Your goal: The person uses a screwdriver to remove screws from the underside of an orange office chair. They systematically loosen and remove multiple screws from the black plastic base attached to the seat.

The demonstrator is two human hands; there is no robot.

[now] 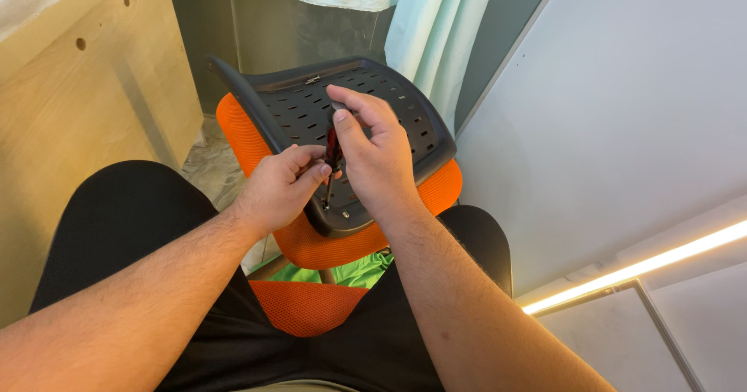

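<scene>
A chair seat lies upside down across my lap: a black slotted plastic underside [311, 108] over an orange mesh cushion [311, 252]. My right hand [377, 154] grips the red and black handle of a screwdriver [332, 154], which stands nearly upright with its tip on the plastic near the seat's near edge. My left hand [280, 186] pinches the screwdriver's shaft low down, close to the tip. A small screw [345, 214] shows in the plastic just beside the tip.
A light wooden panel [85, 119] with drilled holes stands at the left. A pale green curtain [436, 26] hangs behind the seat, and a white wall [622, 119] with a lit strip [646, 263] runs along the right. Green fabric [362, 267] shows under the cushion.
</scene>
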